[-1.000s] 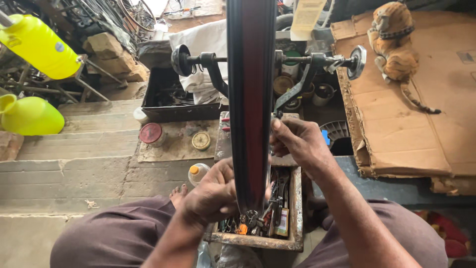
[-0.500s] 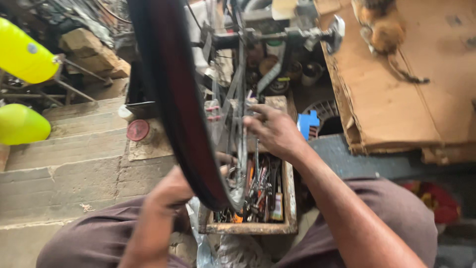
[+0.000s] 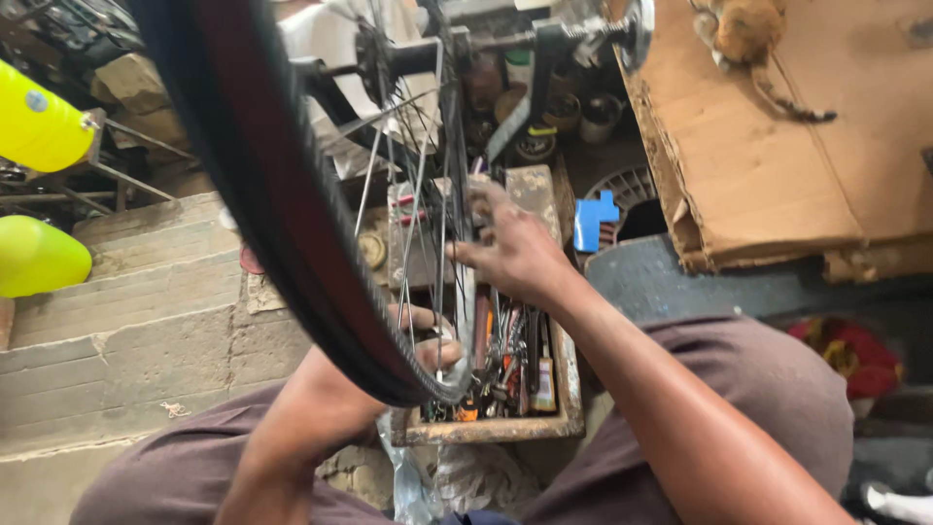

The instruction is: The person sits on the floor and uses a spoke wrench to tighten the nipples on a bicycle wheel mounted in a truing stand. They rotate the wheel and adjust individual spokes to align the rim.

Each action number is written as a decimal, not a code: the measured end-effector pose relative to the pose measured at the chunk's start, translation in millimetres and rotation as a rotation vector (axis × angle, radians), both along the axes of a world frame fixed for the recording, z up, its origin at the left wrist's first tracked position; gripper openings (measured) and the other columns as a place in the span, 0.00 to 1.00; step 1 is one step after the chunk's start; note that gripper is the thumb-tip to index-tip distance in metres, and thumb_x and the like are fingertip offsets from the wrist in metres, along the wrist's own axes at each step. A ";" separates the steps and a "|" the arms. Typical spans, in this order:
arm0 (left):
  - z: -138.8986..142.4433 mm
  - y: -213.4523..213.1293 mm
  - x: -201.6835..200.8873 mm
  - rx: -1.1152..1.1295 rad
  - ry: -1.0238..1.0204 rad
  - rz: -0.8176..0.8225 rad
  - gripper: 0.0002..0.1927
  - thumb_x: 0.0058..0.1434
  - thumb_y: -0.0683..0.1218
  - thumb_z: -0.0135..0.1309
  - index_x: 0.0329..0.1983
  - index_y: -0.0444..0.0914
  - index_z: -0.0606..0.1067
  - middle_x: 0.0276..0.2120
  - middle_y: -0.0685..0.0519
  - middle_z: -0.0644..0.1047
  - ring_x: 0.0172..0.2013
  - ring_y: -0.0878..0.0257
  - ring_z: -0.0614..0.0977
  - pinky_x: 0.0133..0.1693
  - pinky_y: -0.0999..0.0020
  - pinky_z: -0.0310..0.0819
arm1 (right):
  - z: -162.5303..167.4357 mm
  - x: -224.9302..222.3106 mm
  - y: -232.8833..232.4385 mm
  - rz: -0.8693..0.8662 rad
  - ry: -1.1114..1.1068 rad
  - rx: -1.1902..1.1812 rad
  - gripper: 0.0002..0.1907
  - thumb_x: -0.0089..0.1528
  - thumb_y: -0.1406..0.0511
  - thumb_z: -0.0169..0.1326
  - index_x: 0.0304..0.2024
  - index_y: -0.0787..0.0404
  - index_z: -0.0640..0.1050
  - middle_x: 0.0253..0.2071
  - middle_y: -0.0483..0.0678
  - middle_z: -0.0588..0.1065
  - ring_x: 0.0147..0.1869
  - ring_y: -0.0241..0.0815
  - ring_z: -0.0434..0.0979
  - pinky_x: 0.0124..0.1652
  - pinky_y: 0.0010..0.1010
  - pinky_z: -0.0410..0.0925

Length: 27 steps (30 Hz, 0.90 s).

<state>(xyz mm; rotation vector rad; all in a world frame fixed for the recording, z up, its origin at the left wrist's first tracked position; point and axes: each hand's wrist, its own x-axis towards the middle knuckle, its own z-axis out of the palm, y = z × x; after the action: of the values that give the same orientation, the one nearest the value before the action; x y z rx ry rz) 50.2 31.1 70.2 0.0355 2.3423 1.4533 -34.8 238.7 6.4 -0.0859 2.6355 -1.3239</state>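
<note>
A bicycle wheel with a black and dark red tyre (image 3: 282, 214) and thin metal spokes (image 3: 418, 194) stands in a stand in front of me. My left hand (image 3: 428, 340) is partly hidden behind the tyre; its fingers close on the rim and spokes near the bottom of the wheel. To the right of the wheel, my right hand (image 3: 510, 248) has its fingers curled against the rim's side. Below both hands sits a wooden tool box (image 3: 569, 423) full of tools.
Two yellow plastic objects (image 3: 39, 126) lie at the left above concrete steps (image 3: 136, 311). A sheet of cardboard (image 3: 797, 165) covers the right side. A blue piece (image 3: 593, 219), cans and small parts sit behind the box.
The view has swung left of the wheel, so the tyre now runs diagonally. My right hand stays on the rim; my left hand has slipped behind the tyre.
</note>
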 end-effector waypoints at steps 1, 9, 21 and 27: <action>3.9 2.3 2.7 -0.050 -0.092 0.008 0.24 0.51 0.55 0.70 0.45 0.35 0.82 0.30 0.48 0.83 0.29 0.66 0.81 0.30 0.68 0.78 | -2.0 -0.7 -0.1 0.009 -0.049 -0.050 0.43 0.59 0.57 0.63 0.71 0.57 0.57 0.63 0.58 0.71 0.58 0.52 0.78 0.55 0.42 0.71; -40.8 3.7 -21.2 0.321 -0.136 0.211 0.23 0.60 0.50 0.60 0.56 0.34 0.79 0.36 0.52 0.83 0.34 0.69 0.82 0.35 0.71 0.79 | -15.0 -2.8 10.6 0.075 -0.019 -0.096 0.45 0.59 0.56 0.63 0.72 0.61 0.58 0.59 0.60 0.76 0.61 0.52 0.77 0.57 0.40 0.70; -81.4 -8.8 -30.3 0.850 -0.450 -0.154 0.24 0.65 0.40 0.59 0.64 0.30 0.73 0.35 0.54 0.82 0.26 0.74 0.78 0.25 0.81 0.70 | -10.9 -1.8 11.5 0.093 0.015 -0.098 0.39 0.55 0.58 0.64 0.67 0.59 0.68 0.52 0.58 0.80 0.55 0.52 0.82 0.52 0.40 0.73; -97.4 -16.9 -35.7 0.576 -0.246 -0.237 0.25 0.64 0.43 0.64 0.62 0.28 0.76 0.26 0.58 0.78 0.18 0.79 0.68 0.18 0.86 0.55 | -8.7 -3.3 10.6 0.096 0.007 -0.065 0.42 0.54 0.56 0.66 0.68 0.60 0.66 0.52 0.59 0.80 0.56 0.53 0.81 0.53 0.41 0.72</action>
<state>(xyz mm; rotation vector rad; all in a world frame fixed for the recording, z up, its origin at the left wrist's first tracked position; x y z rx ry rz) 14.5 14.2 -27.1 0.2626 1.6071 1.8337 -38.2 249.3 -2.3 -0.2245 2.5595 -1.3795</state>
